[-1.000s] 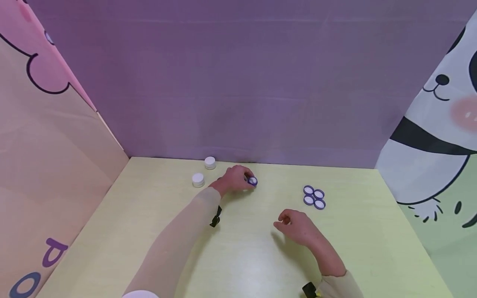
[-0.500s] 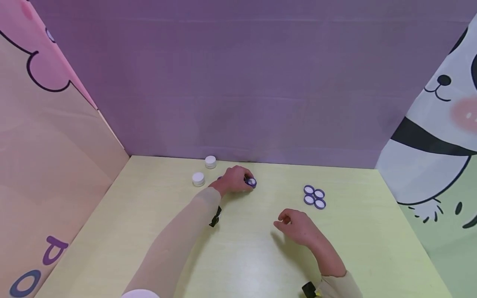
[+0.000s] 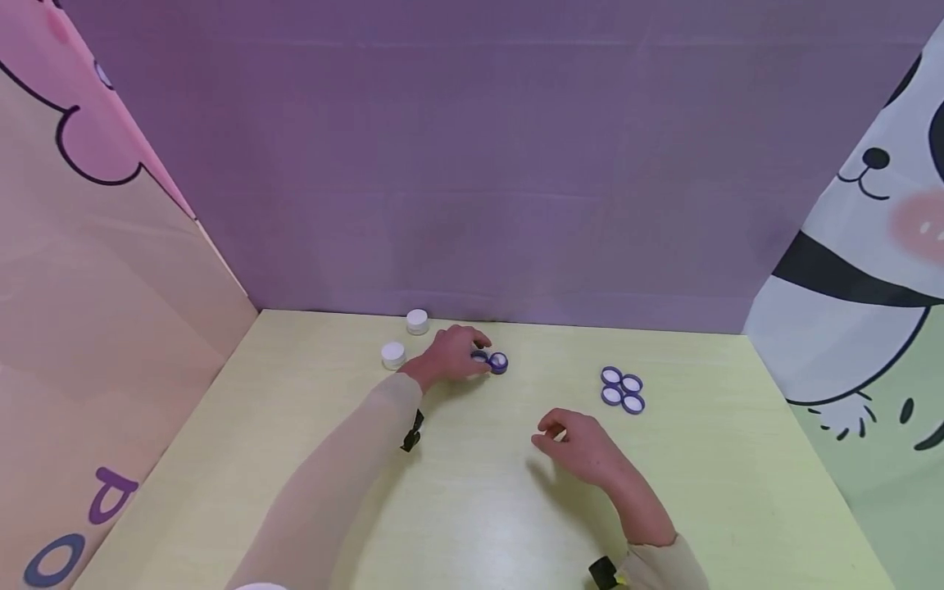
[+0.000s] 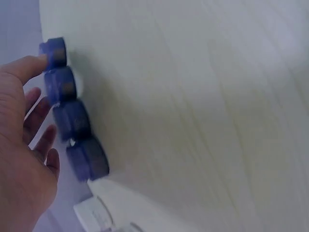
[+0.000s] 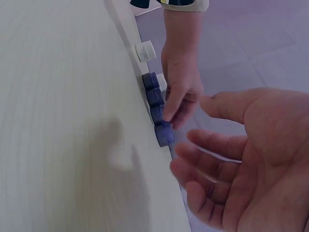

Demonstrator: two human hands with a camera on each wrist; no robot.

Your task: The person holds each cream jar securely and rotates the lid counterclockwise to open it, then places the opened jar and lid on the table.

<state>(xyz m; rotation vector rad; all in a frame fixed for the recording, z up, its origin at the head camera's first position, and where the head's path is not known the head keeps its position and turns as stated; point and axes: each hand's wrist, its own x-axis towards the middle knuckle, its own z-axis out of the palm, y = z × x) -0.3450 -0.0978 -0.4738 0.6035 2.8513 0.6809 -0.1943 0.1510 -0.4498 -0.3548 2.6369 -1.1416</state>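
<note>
In the left wrist view, several small dark-blue round jars stand in a touching row; the end jar (image 4: 54,53) is overlapped by the thumb of my left hand (image 4: 21,140). The other fingers are spread and loosely bent beside the row, holding nothing. From the head view, my left hand (image 3: 451,352) reaches over the row and hides most of it; one purple-rimmed jar (image 3: 498,363) shows past the fingertips. Lower right, my right hand (image 3: 578,447) hovers above the table with loosely bent fingers and nothing in them; the right wrist view shows its bare palm (image 5: 270,169).
Two white jars stand left of my left hand, one white jar (image 3: 416,321) near the back edge and another white jar (image 3: 393,355) closer. Several purple-rimmed round pieces (image 3: 632,404) with white centres sit clustered at right. A purple wall backs the table (image 3: 472,508).
My left hand has drawn back slightly to the left, its fingers loosening from the end jar, which now stands by itself past them. My right hand has shifted a little left.
</note>
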